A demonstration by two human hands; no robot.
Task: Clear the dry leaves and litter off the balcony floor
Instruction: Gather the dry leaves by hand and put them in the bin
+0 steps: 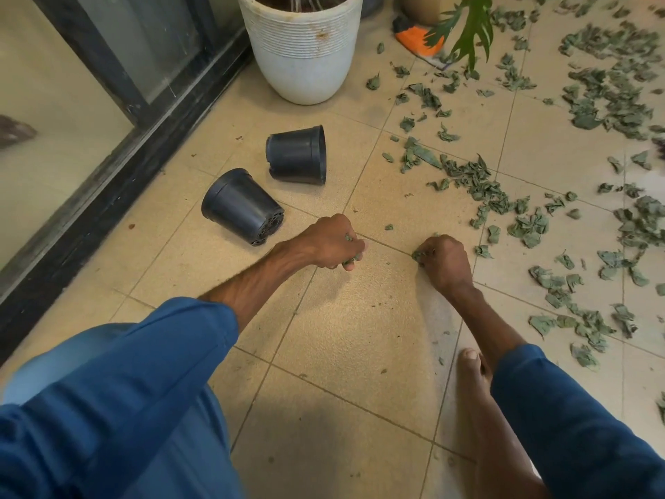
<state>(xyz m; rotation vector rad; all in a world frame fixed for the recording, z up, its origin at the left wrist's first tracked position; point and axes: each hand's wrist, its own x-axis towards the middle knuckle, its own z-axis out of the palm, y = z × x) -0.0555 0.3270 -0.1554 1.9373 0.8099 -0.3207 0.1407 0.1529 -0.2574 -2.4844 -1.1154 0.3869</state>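
Dry grey-green leaves [482, 189] lie scattered over the beige tiled floor [345, 340], thickest to the right and at the far right. My left hand [333, 243] is closed in a fist just above the tiles, with leaf bits showing between its fingers. My right hand [444, 261] is also closed, knuckles up, pressing a small clump of leaves against the floor at its fingertips. Both hands sit near a tile joint at the centre. A single small leaf [388, 227] lies between and beyond them.
Two black plastic pots lie on their sides: one [241, 207] near my left hand, another [298, 154] beyond it. A large white planter [300, 48] stands at the back. An orange object [417, 39] and a green plant [467, 27] sit behind. A sliding-door frame [108, 167] borders the left. My bare foot [475, 376] rests at the lower right.
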